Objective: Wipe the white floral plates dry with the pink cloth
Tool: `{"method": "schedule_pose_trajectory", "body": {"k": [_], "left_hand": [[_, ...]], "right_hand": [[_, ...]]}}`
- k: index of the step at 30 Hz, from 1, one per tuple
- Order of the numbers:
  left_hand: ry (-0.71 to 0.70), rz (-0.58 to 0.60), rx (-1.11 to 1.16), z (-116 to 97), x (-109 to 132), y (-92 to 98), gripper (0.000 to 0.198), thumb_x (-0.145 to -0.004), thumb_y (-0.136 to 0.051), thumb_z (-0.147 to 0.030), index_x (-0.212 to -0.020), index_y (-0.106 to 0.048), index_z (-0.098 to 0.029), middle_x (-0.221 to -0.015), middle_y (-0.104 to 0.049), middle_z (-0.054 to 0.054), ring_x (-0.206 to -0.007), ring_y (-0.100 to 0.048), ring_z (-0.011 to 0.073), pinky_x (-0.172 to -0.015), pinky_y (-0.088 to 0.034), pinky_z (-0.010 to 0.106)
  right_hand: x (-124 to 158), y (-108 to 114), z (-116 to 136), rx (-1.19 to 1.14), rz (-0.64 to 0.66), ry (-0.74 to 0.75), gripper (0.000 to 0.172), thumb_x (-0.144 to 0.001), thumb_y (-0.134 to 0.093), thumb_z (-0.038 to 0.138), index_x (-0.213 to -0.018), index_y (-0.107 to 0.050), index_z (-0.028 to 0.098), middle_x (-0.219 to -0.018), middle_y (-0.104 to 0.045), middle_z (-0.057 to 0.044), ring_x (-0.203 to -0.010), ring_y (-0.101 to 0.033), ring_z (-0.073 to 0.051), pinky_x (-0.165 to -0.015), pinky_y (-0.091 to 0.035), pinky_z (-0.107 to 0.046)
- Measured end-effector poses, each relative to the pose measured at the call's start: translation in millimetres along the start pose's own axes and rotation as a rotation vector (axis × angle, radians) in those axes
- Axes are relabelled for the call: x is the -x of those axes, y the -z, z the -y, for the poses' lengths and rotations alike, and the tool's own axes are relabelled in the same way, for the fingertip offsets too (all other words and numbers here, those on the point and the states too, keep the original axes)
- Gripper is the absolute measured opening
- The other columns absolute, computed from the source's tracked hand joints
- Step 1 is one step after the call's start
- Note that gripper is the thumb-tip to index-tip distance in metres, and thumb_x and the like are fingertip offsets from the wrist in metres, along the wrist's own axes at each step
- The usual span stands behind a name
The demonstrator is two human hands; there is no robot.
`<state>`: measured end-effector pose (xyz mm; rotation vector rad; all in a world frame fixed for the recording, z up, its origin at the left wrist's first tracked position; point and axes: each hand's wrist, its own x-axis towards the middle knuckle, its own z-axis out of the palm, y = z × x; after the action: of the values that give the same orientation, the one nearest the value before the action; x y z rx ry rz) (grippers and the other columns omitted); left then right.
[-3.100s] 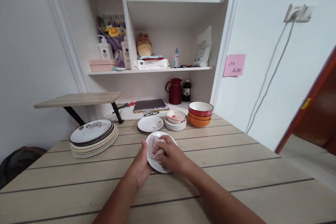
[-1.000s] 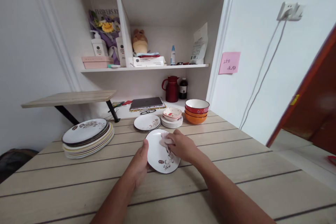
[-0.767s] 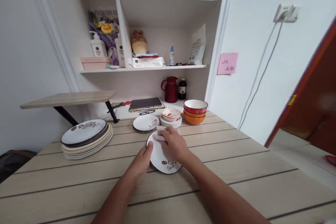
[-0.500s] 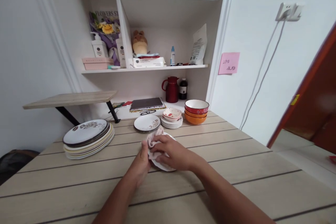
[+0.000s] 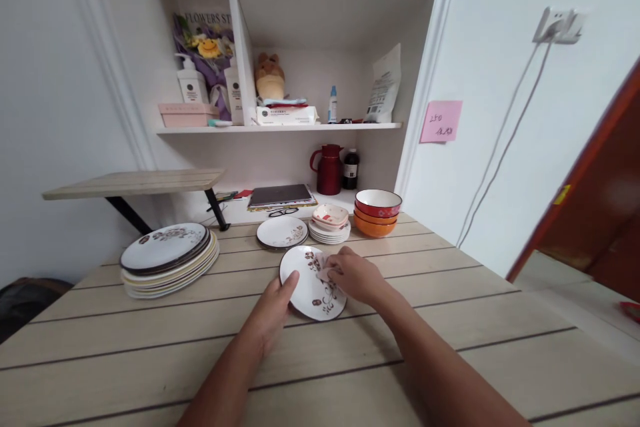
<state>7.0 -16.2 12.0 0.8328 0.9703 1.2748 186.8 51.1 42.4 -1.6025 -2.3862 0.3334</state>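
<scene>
A white plate with a dark rim and brown flower pattern point(image 5: 303, 290) is tilted toward me above the table. My left hand point(image 5: 275, 307) grips its left edge, thumb on the face and fingers hidden beneath. My right hand point(image 5: 355, 275) is closed on a pale pink cloth point(image 5: 324, 267), pressed against the right side of the plate's face. Just beyond lies a similar flowered plate point(image 5: 281, 232) on a dark-rimmed one.
A stack of large plates point(image 5: 170, 257) stands at left by a small raised shelf point(image 5: 135, 183). Small white plates point(image 5: 330, 235) with square dishes point(image 5: 330, 215) and stacked bowls point(image 5: 377, 213) stand at the back. Behind are a laptop point(image 5: 280, 195), glasses point(image 5: 283, 212) and a red jug point(image 5: 329, 170).
The plate's flowered face now shows, where before its pale surface was mostly covered by the cloth and hands. My right hand has moved right with the cloth.
</scene>
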Motion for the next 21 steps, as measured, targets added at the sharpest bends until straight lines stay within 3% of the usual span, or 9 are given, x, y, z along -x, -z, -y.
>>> {"method": "schedule_pose_trajectory", "body": {"k": [4,7,9,11,13,19,21], "left_hand": [[0.010,0.037,-0.062,2.3,-0.3,1.2,0.051,-0.076,-0.069,-0.040,-0.119,-0.060,-0.013,-0.113,-0.068,0.014,-0.103,-0.062,0.0252,-0.092,-0.046,0.037],[0.014,0.046,-0.098,4.5,-2.3,3.1,0.051,-0.076,-0.069,-0.040,-0.120,-0.060,-0.015,-0.110,-0.070,0.012,-0.103,-0.062,0.0239,-0.093,-0.044,0.036],[0.010,0.062,-0.066,5.8,-3.5,4.5,0.051,-0.076,-0.069,-0.041,-0.120,-0.060,-0.015,-0.107,-0.070,0.012,-0.103,-0.062,0.0235,-0.092,-0.044,0.035],[0.005,0.080,-0.005,6.4,-3.5,5.3,0.051,-0.076,-0.069,-0.041,-0.119,-0.060,-0.014,-0.104,-0.071,0.013,-0.100,-0.063,0.0241,-0.089,-0.046,0.035],[-0.007,0.075,0.050,6.1,-2.1,5.5,0.051,-0.075,-0.070,-0.040,-0.117,-0.060,-0.012,-0.099,-0.072,0.013,-0.097,-0.065,0.0248,-0.086,-0.047,0.035],[0.003,0.015,0.188,-2.7,2.4,6.6,0.052,-0.078,-0.067,-0.040,-0.119,-0.059,-0.008,-0.101,-0.071,0.018,-0.095,-0.066,0.0276,-0.085,-0.050,0.038],[-0.001,0.000,0.206,-5.7,3.3,6.7,0.053,-0.079,-0.066,-0.038,-0.122,-0.057,-0.008,-0.104,-0.070,0.019,-0.096,-0.066,0.0285,-0.085,-0.050,0.040]], "right_hand": [[-10.5,-16.4,7.1,-0.077,-0.193,0.051,0.025,-0.085,-0.049,0.025,-0.105,-0.065,0.025,-0.113,-0.054,-0.008,-0.097,-0.055,-0.021,-0.075,-0.041,-0.029],[-11.7,-22.6,18.3,-0.202,-0.272,0.332,0.031,-0.081,-0.053,0.016,-0.111,-0.063,0.023,-0.122,-0.050,-0.009,-0.113,-0.048,-0.023,-0.093,-0.039,-0.035],[-8.4,-22.4,26.9,-0.262,-0.254,0.525,0.029,-0.081,-0.054,0.013,-0.107,-0.064,0.022,-0.126,-0.048,-0.009,-0.117,-0.045,-0.022,-0.099,-0.036,-0.037],[-3.3,-18.8,33.4,-0.305,-0.199,0.641,0.024,-0.081,-0.052,0.011,-0.099,-0.065,0.021,-0.123,-0.051,-0.008,-0.114,-0.046,-0.021,-0.098,-0.037,-0.036],[1.9,-12.4,34.9,-0.345,-0.131,0.659,0.021,-0.081,-0.052,0.010,-0.093,-0.066,0.020,-0.113,-0.054,-0.007,-0.107,-0.050,-0.019,-0.094,-0.040,-0.033],[12.0,6.9,14.0,-0.353,0.343,0.487,0.020,-0.073,-0.061,0.017,-0.089,-0.071,0.022,-0.098,-0.057,-0.002,-0.077,-0.055,-0.012,-0.066,-0.044,-0.022],[11.7,7.5,8.4,-0.301,0.352,0.364,0.019,-0.071,-0.062,0.019,-0.087,-0.072,0.023,-0.097,-0.060,-0.002,-0.073,-0.055,-0.012,-0.061,-0.042,-0.022]]}}
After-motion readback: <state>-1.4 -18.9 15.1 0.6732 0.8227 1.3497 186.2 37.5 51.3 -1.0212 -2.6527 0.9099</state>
